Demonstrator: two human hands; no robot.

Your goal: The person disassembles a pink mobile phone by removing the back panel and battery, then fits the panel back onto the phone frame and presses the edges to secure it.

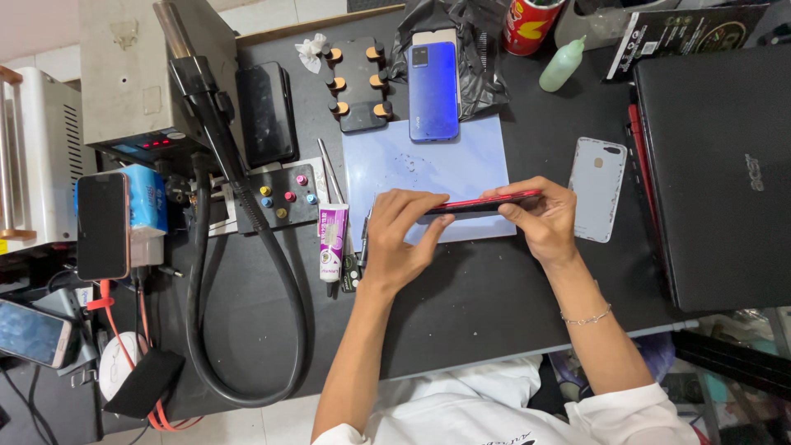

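Observation:
My left hand [400,235] and my right hand [540,216] both grip a red-edged phone [486,203], held on its edge over a pale blue work mat [428,169]. The left fingers press along the phone's left end and top edge. My right fingers pinch its right end. A blue phone [433,91] lies face down at the mat's far edge.
A white phone back cover [597,188] lies right of the mat, beside a black laptop [717,173]. Left of the mat are tweezers [331,171], a glue tube [332,243], a screw tray [284,196], a hot-air station [140,74] with hose [247,330], and a clamp jig [358,82].

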